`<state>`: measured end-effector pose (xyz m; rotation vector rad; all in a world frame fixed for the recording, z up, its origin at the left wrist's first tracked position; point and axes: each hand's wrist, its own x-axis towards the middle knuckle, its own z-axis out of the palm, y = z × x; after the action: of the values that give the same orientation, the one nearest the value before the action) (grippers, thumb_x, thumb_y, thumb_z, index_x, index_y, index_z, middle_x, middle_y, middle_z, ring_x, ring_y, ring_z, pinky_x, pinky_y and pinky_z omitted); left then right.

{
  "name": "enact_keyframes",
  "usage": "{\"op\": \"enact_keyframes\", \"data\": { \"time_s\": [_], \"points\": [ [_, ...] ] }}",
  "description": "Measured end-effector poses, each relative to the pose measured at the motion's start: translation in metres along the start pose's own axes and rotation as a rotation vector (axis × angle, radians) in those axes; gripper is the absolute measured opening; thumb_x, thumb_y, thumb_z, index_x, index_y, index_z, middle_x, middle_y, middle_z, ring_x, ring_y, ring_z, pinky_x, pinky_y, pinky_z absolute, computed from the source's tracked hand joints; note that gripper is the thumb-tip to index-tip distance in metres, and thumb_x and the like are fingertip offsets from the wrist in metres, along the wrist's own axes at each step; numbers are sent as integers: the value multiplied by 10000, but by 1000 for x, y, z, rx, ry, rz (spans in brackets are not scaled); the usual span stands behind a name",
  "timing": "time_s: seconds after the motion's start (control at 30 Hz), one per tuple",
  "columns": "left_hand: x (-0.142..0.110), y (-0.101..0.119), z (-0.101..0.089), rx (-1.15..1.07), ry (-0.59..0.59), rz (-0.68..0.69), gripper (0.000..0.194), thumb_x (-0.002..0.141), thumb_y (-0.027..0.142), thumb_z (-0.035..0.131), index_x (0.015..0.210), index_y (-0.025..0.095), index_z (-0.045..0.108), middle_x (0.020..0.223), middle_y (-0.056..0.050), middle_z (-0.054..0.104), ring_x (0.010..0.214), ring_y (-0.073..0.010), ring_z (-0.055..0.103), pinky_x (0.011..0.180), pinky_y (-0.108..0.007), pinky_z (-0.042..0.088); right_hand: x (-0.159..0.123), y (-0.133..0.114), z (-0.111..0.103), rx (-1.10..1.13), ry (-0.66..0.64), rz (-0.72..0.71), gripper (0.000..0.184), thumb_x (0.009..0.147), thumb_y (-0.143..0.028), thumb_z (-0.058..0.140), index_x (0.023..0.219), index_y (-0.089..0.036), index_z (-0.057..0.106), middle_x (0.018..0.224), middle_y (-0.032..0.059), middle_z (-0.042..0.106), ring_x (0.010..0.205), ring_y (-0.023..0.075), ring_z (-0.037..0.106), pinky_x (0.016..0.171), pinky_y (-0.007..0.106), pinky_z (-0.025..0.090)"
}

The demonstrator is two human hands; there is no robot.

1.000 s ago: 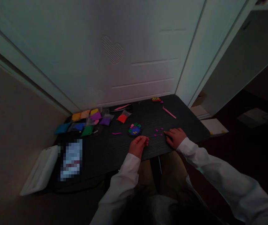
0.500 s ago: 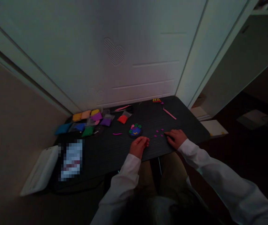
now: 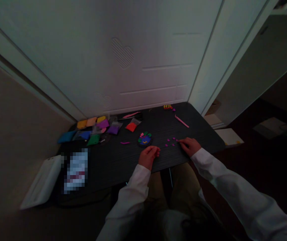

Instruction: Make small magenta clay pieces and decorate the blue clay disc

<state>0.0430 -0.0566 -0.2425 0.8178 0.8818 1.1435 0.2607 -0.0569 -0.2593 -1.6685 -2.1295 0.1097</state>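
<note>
My right hand (image 3: 190,146) rests on the dark table, its index finger stretched out and its thumb apart from it. The fingertip touches or nearly touches one of several small purple clay pieces (image 3: 173,138) spread to its left. My left hand (image 3: 149,156) lies near the front edge with its fingers curled together; whatever they may hold is hidden. Just beyond it sits a round dark piece with a blue clay top (image 3: 145,140), bearing green, pink and yellow clay bits. A thin purple clay strip (image 3: 125,143) lies left of that.
Bags of coloured clay (image 3: 94,139) crowd the table's back left, with an orange-red bag (image 3: 131,126) nearer the middle. Pink tweezers (image 3: 182,121) lie at the back right, near a red-and-yellow piece (image 3: 168,107). A pale, blurred-out packet (image 3: 76,170) is at the left.
My right hand has shifted slightly up and right, and another purple piece now shows at its fingertip. My left hand stays put.
</note>
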Motion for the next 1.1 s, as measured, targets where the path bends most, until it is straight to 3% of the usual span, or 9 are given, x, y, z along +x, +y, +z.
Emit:
{"op": "enact_keyframes", "data": {
  "time_s": [0.37, 0.63, 0.87, 1.1],
  "points": [
    [6, -8, -8, -17, -44, -15, 111, 630, 226, 529, 646, 117, 546, 631, -16, 550, 524, -66, 472, 503, -211, 359, -2, -16, -6, -211, -60, -16, 339, 756, -307, 304, 1044, -210, 455, 756, 43, 516, 724, 141, 453, 631, 260, 247],
    [6, -9, -9, -17, -52, -8, 107, 643, 219, 519, 652, 116, 547, 637, -18, 549, 535, -66, 475, 511, -209, 361, -2, -24, -9, -295, -73, 1, 320, 752, -295, 294, 1012, -219, 464, 793, 40, 518, 752, 154, 444, 636, 272, 229],
    [6, -10, -10, -7, -53, -8, 117, 649, 223, 514, 655, 111, 546, 646, -24, 547, 537, -65, 472, 511, -208, 360, 0, -23, -7, -259, -42, 20, 298, 747, -305, 308, 973, -212, 478, 811, 46, 511, 771, 158, 445, 624, 267, 240],
    [5, -8, -9, -12, -51, -4, 110, 646, 222, 515, 652, 116, 545, 635, -19, 545, 536, -68, 470, 505, -209, 358, -2, -10, -4, -83, 28, 27, 257, 735, -297, 347, 936, -215, 484, 821, 25, 502, 748, 130, 451, 638, 244, 283]
  ]
}}
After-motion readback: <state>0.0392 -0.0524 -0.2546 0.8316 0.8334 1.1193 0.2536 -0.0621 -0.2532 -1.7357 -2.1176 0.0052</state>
